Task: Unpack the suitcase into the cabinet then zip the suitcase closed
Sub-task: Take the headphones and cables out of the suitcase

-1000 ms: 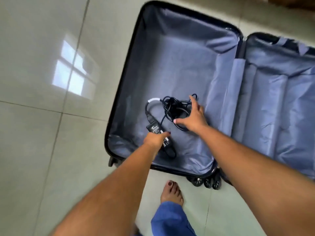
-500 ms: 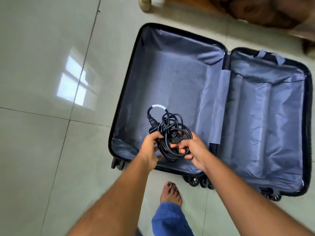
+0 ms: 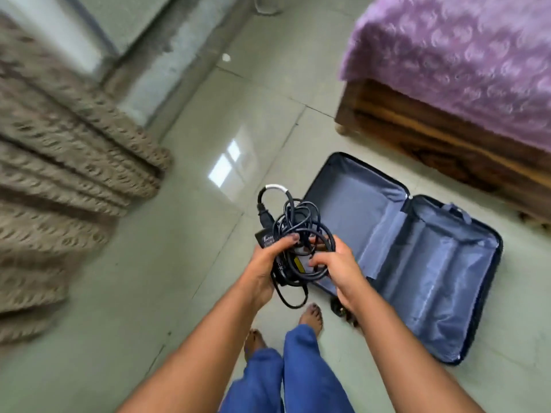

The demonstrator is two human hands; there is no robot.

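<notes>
Closest to the camera: blue trouser legs (image 3: pixel 286 380) and bare feet on the tile floor (image 3: pixel 149 293). Just above that, both hands have a grip on a tangled black charger cable bundle (image 3: pixel 293 234), held up in the air left of the suitcase. Left hand (image 3: pixel 265 263) is curled around the adapter brick side, right hand (image 3: pixel 337 263) pinches the loops. Suitcase (image 3: pixel 417 257) lies flat open on the floor, grey lining showing in both halves. Further back, a wooden bed with a purple cover (image 3: pixel 462 55) on the right, and patterned curtains (image 3: pixel 59 174) on the left, pretty blurry.
</notes>
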